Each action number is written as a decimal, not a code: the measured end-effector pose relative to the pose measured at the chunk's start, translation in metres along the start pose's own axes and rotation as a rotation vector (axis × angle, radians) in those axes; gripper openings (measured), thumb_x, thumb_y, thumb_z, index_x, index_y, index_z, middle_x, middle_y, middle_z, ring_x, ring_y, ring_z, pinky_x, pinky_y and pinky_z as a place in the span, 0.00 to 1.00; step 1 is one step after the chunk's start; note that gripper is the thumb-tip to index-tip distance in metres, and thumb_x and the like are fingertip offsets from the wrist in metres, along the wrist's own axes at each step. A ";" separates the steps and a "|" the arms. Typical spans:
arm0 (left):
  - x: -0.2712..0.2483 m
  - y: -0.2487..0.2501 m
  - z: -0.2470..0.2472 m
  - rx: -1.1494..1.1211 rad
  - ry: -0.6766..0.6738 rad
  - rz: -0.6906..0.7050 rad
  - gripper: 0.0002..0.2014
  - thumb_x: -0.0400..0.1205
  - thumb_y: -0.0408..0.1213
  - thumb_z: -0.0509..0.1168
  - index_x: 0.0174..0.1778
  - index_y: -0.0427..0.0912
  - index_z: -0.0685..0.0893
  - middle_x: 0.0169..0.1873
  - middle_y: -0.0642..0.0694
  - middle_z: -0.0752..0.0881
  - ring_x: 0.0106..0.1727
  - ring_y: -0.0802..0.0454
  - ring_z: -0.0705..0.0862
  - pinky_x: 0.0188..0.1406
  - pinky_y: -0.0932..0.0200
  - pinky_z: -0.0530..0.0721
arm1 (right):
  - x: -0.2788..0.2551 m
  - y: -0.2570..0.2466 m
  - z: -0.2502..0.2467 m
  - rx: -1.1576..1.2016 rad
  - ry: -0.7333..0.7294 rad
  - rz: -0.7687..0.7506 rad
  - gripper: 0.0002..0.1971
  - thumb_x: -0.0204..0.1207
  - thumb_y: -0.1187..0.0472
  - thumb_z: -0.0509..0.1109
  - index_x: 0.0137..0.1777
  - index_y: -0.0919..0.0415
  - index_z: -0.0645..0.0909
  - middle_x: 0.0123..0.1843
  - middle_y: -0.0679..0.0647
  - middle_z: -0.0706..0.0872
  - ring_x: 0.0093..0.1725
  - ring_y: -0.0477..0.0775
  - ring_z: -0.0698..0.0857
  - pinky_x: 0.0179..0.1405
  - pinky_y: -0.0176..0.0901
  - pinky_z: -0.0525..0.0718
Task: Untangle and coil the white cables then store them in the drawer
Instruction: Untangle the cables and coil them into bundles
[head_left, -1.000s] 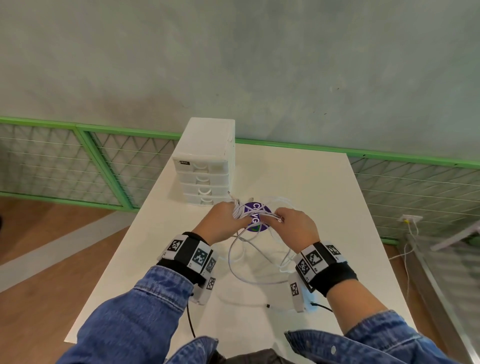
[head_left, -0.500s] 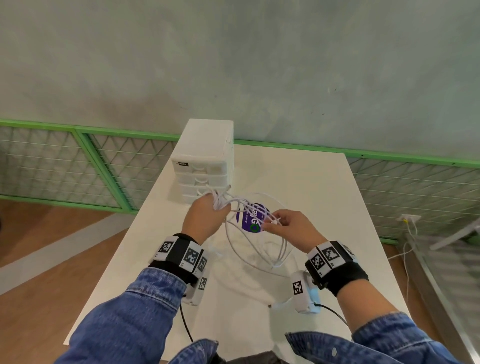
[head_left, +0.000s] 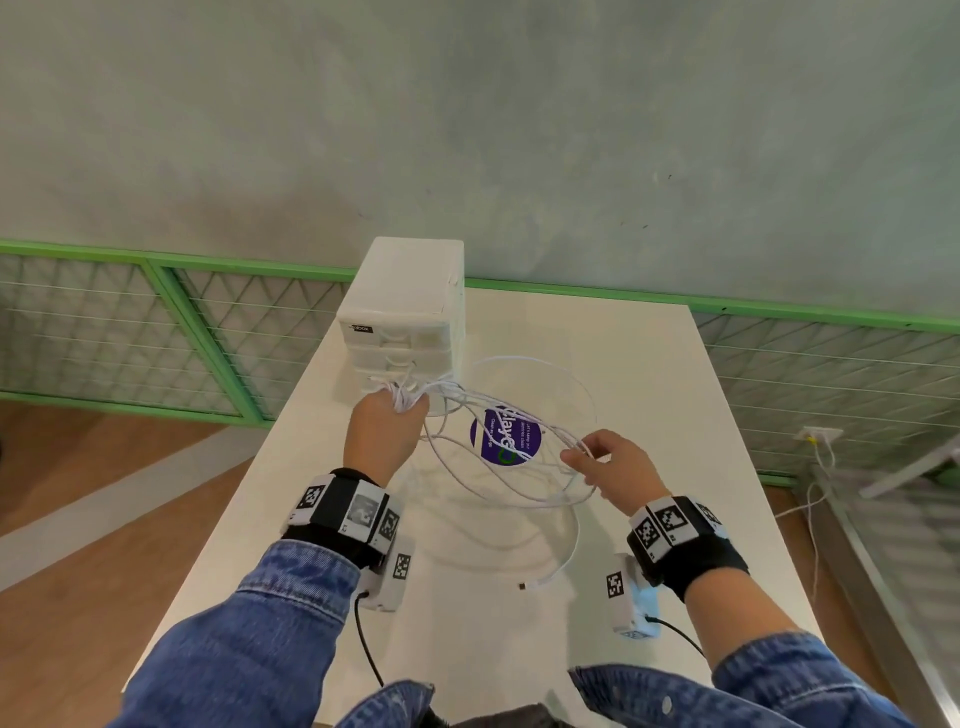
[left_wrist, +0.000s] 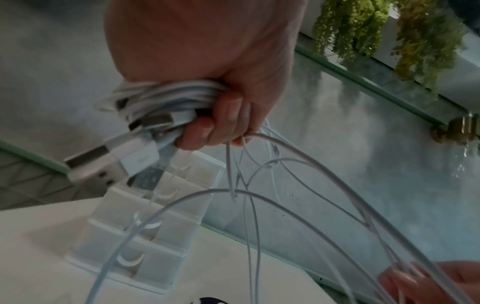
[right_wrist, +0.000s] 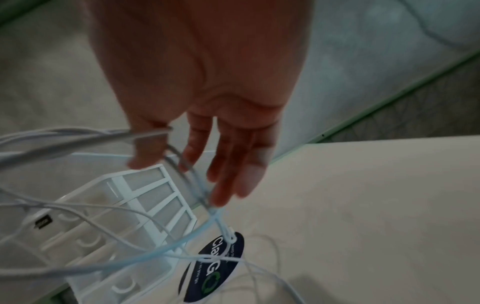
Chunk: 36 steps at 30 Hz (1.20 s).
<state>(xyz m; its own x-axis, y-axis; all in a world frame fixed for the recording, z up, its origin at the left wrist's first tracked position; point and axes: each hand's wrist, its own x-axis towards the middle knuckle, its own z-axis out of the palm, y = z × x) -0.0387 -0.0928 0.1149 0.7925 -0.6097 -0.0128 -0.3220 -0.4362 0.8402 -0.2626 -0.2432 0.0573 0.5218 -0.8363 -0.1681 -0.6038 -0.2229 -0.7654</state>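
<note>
White desk (head_left: 649, 364), backed by a grey wall and green mesh railing, carries everything. Toward its far left edge a small drawer unit (head_left: 405, 312) stands with all drawers closed. Just before it, the left hand (head_left: 384, 431) is clenched round a bunch of white cables (head_left: 498, 467) and their plugs. From there the loops stretch rightward, over a purple sticker (head_left: 506, 436), to the right hand (head_left: 613, 467), whose loosely spread fingers hook several strands. One free end lies on the desk toward the near edge. The drawers lie nearer the left hand.
</note>
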 end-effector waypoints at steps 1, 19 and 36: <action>0.000 0.001 0.001 -0.056 -0.013 -0.042 0.18 0.80 0.40 0.66 0.27 0.35 0.71 0.23 0.43 0.71 0.29 0.46 0.69 0.26 0.57 0.67 | -0.002 -0.001 0.002 0.072 -0.017 -0.023 0.13 0.70 0.47 0.73 0.49 0.53 0.79 0.49 0.52 0.84 0.44 0.55 0.85 0.43 0.47 0.81; -0.013 0.026 0.002 -0.402 -0.268 -0.099 0.15 0.81 0.41 0.66 0.32 0.37 0.78 0.14 0.50 0.69 0.16 0.55 0.65 0.17 0.65 0.66 | -0.005 -0.039 0.016 0.109 0.107 -0.302 0.32 0.67 0.52 0.78 0.70 0.46 0.69 0.56 0.42 0.75 0.51 0.40 0.77 0.45 0.29 0.73; -0.009 0.018 0.006 -0.352 -0.178 -0.043 0.14 0.80 0.42 0.68 0.36 0.34 0.80 0.18 0.45 0.72 0.15 0.56 0.68 0.21 0.62 0.71 | -0.003 -0.026 0.012 0.247 0.289 -0.239 0.20 0.67 0.59 0.77 0.57 0.49 0.74 0.48 0.47 0.80 0.46 0.46 0.80 0.42 0.33 0.75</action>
<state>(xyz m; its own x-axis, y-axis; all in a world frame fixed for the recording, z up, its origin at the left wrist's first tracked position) -0.0548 -0.0997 0.1270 0.6892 -0.7146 -0.1197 -0.0687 -0.2289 0.9710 -0.2409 -0.2284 0.0702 0.4184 -0.8892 0.1850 -0.3066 -0.3300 -0.8928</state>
